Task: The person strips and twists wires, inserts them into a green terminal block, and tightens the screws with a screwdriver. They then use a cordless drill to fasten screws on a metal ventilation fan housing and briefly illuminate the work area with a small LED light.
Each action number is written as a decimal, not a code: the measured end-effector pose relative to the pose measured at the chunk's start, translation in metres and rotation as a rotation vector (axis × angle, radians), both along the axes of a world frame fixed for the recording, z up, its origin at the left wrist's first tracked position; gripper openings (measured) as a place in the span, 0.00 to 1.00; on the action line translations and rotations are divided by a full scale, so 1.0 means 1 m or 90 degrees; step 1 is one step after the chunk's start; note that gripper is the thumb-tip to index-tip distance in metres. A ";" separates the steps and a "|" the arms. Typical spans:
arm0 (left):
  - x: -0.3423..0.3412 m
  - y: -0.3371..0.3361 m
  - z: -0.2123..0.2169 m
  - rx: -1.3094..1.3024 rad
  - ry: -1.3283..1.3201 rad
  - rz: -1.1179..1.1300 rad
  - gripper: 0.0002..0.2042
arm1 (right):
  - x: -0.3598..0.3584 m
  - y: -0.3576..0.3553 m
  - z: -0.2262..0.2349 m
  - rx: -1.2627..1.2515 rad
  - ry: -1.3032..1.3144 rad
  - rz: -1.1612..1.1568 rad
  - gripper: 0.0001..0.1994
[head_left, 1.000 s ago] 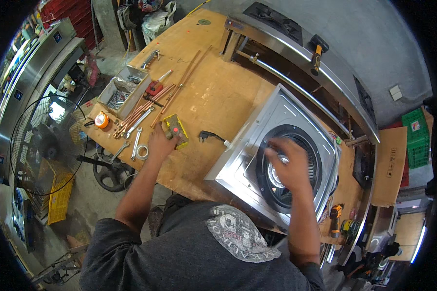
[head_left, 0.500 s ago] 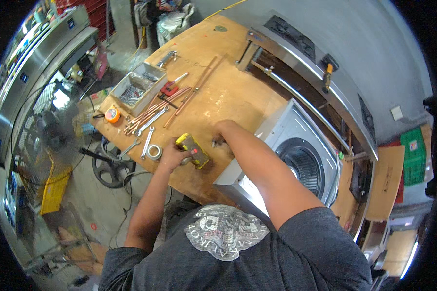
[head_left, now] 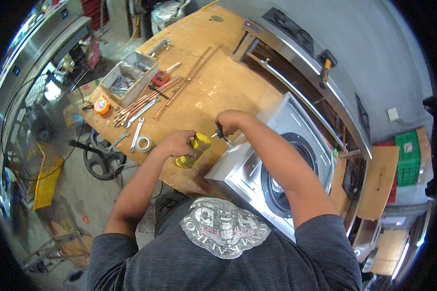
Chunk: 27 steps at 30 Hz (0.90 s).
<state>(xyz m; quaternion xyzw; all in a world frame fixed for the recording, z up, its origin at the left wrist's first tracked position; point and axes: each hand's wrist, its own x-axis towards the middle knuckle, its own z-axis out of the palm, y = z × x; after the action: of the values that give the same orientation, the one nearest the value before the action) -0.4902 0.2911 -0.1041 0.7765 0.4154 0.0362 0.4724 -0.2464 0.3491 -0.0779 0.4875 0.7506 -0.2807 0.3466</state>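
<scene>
Black plug [head_left: 219, 133] sits pinched in the right hand [head_left: 230, 121], grip closed, while the left hand [head_left: 178, 143] clasps a yellow block [head_left: 203, 143], both best held steady, cord [head_left: 225, 140] slack.

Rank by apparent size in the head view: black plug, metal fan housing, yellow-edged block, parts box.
Metal fan housing
Parts box
Yellow-edged block, partly covered
Black plug, partly covered

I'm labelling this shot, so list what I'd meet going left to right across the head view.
Black wire-caged fan, orange-and-white round item, ring-shaped roll, left hand, right hand holding a black plug, yellow-handled tool, cardboard sheet, green crate.
</scene>
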 end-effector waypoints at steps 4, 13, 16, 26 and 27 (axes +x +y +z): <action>0.029 0.008 0.006 0.101 0.095 -0.043 0.33 | 0.007 -0.001 -0.009 0.065 0.013 -0.032 0.08; 0.051 0.007 0.027 0.135 0.171 -0.045 0.30 | 0.003 0.003 0.003 0.050 -0.004 -0.059 0.07; 0.057 0.007 0.029 0.140 0.179 -0.020 0.34 | 0.005 0.001 0.005 0.072 0.010 -0.147 0.07; 0.056 0.015 0.020 0.155 0.119 -0.008 0.30 | 0.001 0.001 0.021 0.103 0.019 -0.184 0.10; 0.055 0.014 0.020 0.167 0.116 -0.006 0.30 | 0.000 0.001 0.021 0.110 0.017 -0.197 0.10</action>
<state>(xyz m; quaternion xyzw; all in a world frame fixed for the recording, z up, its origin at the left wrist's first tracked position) -0.4348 0.3047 -0.0842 0.8336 0.4447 0.0175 0.3272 -0.2461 0.3498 -0.0567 0.6213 0.6927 -0.2712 0.2463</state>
